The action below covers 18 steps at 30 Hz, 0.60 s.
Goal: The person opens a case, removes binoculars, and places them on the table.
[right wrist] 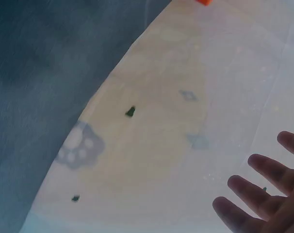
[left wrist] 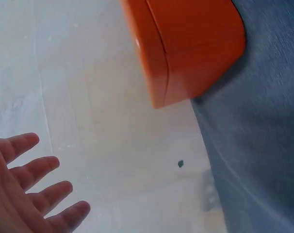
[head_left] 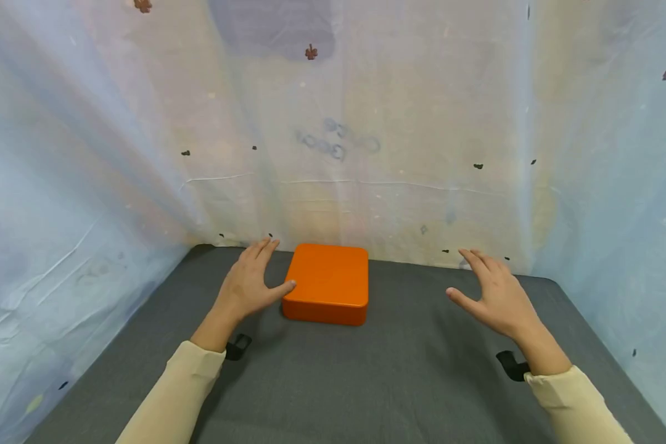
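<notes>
An orange box point(head_left: 327, 275) with rounded corners and a lid seam sits near the far edge of the dark grey table. Just left of it is my left hand point(head_left: 250, 282), fingers extended and thumb spread toward the box; whether the thumb touches it I cannot tell. In the left wrist view, the left fingers point(left wrist: 40, 174) stand apart from the orange box point(left wrist: 200, 43). My right hand point(head_left: 496, 299) hovers over the table well to the right of the box, its fingers spread and holding nothing. Only a small corner of the orange box point(right wrist: 204, 2) shows in the right wrist view.
The dark grey table surface point(head_left: 366, 382) spreads in front of both hands. A pale patterned curtain point(head_left: 399, 123) hangs behind the table and along both sides. Black straps point(head_left: 237, 347) show at the wrists, beside the cream sleeves point(head_left: 177, 394).
</notes>
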Each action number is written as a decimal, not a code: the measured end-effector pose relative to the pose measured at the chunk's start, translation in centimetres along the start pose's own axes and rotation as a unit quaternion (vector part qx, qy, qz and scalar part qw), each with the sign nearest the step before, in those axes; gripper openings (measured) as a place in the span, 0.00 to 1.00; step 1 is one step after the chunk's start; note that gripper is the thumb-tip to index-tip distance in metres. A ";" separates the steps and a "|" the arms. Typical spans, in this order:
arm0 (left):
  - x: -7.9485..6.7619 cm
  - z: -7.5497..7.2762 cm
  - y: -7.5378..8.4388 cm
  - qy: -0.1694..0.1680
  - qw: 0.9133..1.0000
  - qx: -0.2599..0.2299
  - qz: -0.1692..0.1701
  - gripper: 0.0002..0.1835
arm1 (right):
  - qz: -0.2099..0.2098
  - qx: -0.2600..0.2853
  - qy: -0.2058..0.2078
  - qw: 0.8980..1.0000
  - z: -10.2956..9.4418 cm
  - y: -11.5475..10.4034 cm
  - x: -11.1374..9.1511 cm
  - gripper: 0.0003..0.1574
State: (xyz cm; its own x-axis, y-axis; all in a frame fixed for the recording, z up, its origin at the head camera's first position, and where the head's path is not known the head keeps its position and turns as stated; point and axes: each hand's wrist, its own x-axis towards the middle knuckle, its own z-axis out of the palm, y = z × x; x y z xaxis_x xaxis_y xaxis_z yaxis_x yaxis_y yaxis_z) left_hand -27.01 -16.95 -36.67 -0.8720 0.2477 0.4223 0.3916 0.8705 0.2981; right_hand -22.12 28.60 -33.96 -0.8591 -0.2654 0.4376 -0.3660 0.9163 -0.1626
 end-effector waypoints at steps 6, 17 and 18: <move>-0.2 0.0 0.5 -0.007 0.998 -0.063 -0.012 0.47 | 0.029 0.103 -0.033 0.994 0.3 -1.0 0.5 0.51; -0.1 0.6 0.7 -0.046 0.976 -0.209 -0.033 0.42 | 0.044 0.223 -0.024 0.974 2.1 -3.0 1.7 0.48; -0.1 0.7 0.7 -0.049 0.973 -0.224 -0.035 0.41 | 0.046 0.231 -0.022 0.972 2.3 -3.2 1.8 0.48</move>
State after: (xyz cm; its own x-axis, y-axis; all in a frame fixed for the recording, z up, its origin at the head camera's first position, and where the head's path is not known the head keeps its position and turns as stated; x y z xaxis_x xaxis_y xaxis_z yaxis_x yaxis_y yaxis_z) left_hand -26.86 -16.06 -37.11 -0.9165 0.2524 0.3105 0.3996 0.6191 0.6761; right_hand -23.33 24.51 -34.64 -0.9067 -0.2106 0.3654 -0.3993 0.7077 -0.5829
